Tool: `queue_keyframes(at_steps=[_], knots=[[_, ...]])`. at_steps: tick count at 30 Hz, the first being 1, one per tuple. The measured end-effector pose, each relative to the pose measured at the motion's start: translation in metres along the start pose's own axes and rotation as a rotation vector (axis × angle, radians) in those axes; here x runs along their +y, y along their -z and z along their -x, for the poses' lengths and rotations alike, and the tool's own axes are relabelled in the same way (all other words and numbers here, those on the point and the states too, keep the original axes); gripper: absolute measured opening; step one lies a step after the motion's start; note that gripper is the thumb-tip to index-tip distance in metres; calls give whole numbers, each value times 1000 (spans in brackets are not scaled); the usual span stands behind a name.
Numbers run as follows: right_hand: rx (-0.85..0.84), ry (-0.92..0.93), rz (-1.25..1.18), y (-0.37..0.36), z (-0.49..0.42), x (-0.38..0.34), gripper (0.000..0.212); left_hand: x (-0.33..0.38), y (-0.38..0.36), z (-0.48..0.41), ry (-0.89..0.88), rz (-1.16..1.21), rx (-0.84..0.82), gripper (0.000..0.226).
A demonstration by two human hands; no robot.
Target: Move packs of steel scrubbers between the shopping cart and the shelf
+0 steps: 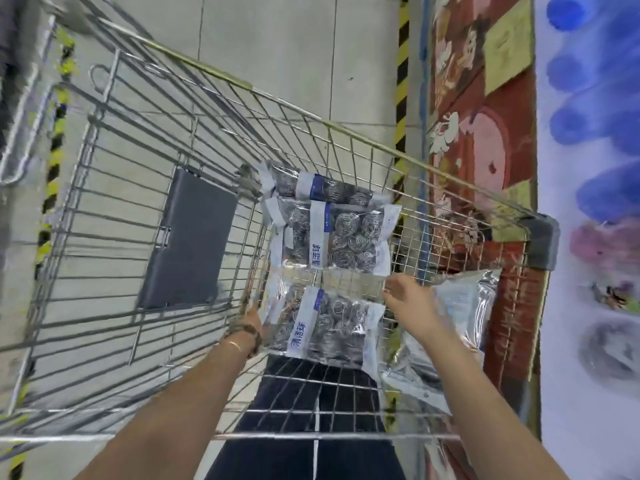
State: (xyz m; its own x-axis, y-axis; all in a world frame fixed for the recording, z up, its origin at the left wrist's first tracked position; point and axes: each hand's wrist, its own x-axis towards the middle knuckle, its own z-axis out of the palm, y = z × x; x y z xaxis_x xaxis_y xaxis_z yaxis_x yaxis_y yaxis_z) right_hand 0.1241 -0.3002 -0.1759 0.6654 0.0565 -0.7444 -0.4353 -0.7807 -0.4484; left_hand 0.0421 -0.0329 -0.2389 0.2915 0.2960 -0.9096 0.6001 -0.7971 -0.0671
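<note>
Four packs of steel scrubbers lie in the wire shopping cart [114, 216], which fills most of the view over a tiled floor [294, 57]. The far pack [322, 188] and middle pack [332, 237] rest on the cart's bottom against its right side. The near pack [325, 323] is held at its left edge by the left hand [250, 329], grip closed on it. The right hand [408, 299] hovers, fingers loosely spread, beside a fourth, silvery pack [464, 306] leaning on the cart's right wall; contact unclear.
</note>
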Motion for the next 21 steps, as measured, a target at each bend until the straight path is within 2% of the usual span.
queue_keyframes(at_steps=[3, 7, 12, 14, 17, 21], knots=[[-59, -29, -25, -20, -28, 13, 41, -2, -18, -22, 49, 28, -45, 57], [-104, -47, 9, -43, -45, 29, 41, -3, -32, -43, 123, 313, -78, 70], [-135, -42, 43, -55, -51, 35, 40, -12, -29, -56, 268, 473, -168, 77], [-144, -27, 47, -53, -49, 31, 43, -13, -22, -54, 187, 397, -189, 71], [-159, -15, 17, -45, -45, 19, 45, -10, -4, -43, 58, 343, -135, 52], [-134, 14, -26, -31, -39, 0, 53, 12, 22, -9, -117, 213, -43, 57]])
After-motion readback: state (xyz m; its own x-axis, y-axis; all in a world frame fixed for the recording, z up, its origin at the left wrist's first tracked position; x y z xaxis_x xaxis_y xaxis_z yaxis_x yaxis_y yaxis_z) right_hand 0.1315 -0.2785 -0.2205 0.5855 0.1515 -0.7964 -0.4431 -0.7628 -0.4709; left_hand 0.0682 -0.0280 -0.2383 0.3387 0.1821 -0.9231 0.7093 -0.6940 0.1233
